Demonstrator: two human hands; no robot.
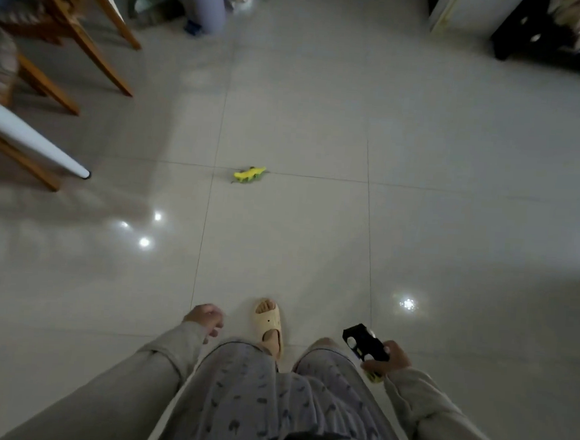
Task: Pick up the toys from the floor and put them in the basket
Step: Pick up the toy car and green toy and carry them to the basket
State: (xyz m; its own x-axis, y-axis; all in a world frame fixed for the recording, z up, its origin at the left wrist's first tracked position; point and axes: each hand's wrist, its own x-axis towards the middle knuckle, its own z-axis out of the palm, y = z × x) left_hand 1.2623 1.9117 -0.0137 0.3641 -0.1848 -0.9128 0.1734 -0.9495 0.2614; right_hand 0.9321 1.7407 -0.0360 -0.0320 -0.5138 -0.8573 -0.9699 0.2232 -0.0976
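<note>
A small yellow-and-green lizard toy [249, 174] lies alone on the tiled floor, well ahead of my feet. My right hand [390, 361] grips a black toy car [364, 343] with white wheels, held low beside my right leg; something yellow-green shows under the fingers. My left hand [205, 318] hangs loosely curled by my left leg with nothing in it. No basket is in view.
Wooden chairs [72, 29] and a white table leg [33, 140] crowd the left side. Another person's legs [202, 4] stand at the back with bags beside them. A black stool [531, 34] and a white cabinet [468, 12] sit at the back right. My slippered foot [269, 325] steps forward.
</note>
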